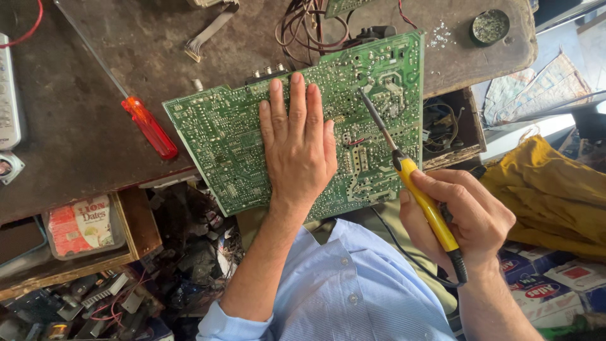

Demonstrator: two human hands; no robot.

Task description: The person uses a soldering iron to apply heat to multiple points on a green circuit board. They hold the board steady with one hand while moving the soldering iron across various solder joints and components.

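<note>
In the head view, the pale blue shirt lay nearest the camera, hiding the table edge below the circuit board. The left hand rested flat on the green board, fingers spread open and pressing down, gripping nothing; the palm covered the board's middle, so the solder joints there could not be seen. The right hand was closed around the yellow handle of a soldering iron, its dark tip meeting the board near the upper right corner. The iron's cord ran down behind the wrist and was cut off from sight. The board lay tilted on the dark table, its lower right part overhanging the table edge. A red-handled screwdriver lay just beside the board's left edge, with bare table beyond it. Tangled wires touched the board's far edge. An open wooden drawer sat just right of the board, its contents too dim to tell.
</note>
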